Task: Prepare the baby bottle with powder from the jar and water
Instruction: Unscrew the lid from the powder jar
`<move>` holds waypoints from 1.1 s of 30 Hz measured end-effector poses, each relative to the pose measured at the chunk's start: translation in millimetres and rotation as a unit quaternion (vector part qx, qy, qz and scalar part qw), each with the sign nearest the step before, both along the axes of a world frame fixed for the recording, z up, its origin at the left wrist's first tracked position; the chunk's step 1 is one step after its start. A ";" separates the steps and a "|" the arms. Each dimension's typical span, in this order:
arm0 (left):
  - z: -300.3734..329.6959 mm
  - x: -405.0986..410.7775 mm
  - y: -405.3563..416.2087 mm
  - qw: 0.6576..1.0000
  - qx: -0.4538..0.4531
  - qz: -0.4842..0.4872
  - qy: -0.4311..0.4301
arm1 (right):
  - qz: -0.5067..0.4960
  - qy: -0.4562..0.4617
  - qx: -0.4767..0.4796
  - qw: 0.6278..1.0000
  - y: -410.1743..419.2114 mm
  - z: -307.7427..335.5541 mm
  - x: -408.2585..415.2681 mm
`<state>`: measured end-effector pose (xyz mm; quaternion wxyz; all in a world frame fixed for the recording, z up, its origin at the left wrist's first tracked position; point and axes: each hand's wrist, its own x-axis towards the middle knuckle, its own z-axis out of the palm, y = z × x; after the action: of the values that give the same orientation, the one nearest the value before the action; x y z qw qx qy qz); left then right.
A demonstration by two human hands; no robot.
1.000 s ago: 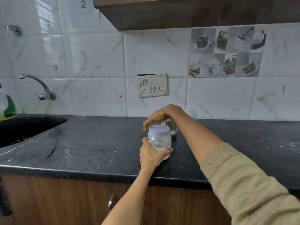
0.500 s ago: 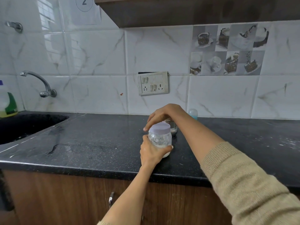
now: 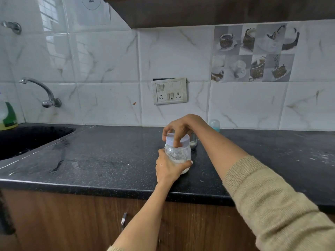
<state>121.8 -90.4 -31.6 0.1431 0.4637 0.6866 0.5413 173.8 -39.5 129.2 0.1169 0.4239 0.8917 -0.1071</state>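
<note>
one head-worn wide view looks forward and down, close over the counter [image 3: 101, 160].

Pale lilac lid [image 3: 178, 140], speckled black counter [image 3: 101, 160], beige sleeve [image 3: 282, 211].

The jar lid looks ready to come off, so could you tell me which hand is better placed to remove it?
The right hand. Its fingers already curl over the lavender lid from above, while the left hand grips the jar body low on the black counter, so it seems better kept steadying.
</note>
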 end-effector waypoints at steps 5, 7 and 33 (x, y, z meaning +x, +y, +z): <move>1.0 -0.1 0.4 1.000 -0.002 0.000 -0.007 | -0.002 0.085 -0.006 0.996 7.0 11.9 9.0; 1.4 -0.2 0.2 1.000 -0.003 -0.003 -0.013 | -0.019 0.165 -0.011 0.986 8.8 13.3 18.0; 15.7 -144.8 94.1 0.997 -0.015 0.075 -0.020 | 0.062 0.425 -0.205 0.879 31.9 -147.1 -4.6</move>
<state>-23.0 3.7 -15.8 0.1231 0.3979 0.7243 0.5495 169.2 -7.6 -18.0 -0.1828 0.2481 0.8379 -0.4504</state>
